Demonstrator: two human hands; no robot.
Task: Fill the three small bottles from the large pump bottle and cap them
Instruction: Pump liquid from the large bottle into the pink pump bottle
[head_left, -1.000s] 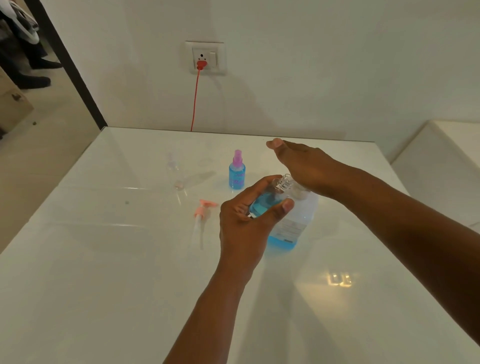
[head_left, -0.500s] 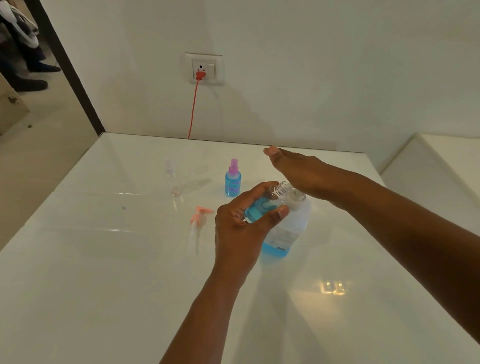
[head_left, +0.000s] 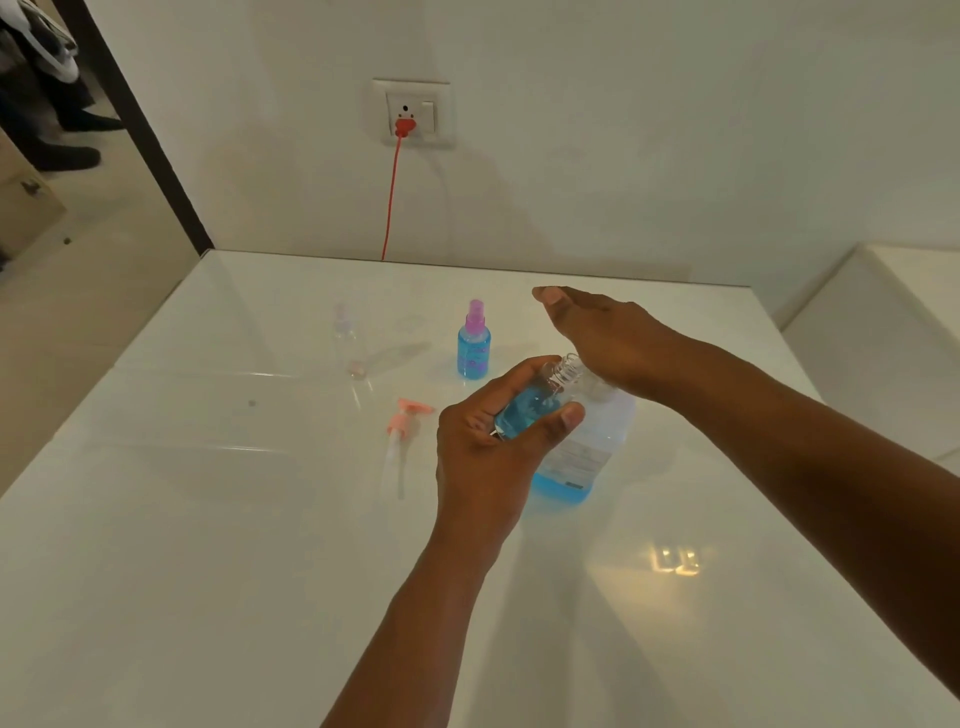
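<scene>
The left hand grips an uncapped small bottle of blue liquid; the right hand, fingers straight, rests on the large bottle.

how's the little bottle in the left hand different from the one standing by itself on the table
The held bottle is gripped by the left hand and tilted with its threaded neck bare; the standing bottle sits upright on the table, untouched. The standing bottle wears a purple spray cap, while the held bottle has none. Both contain blue liquid.
</scene>
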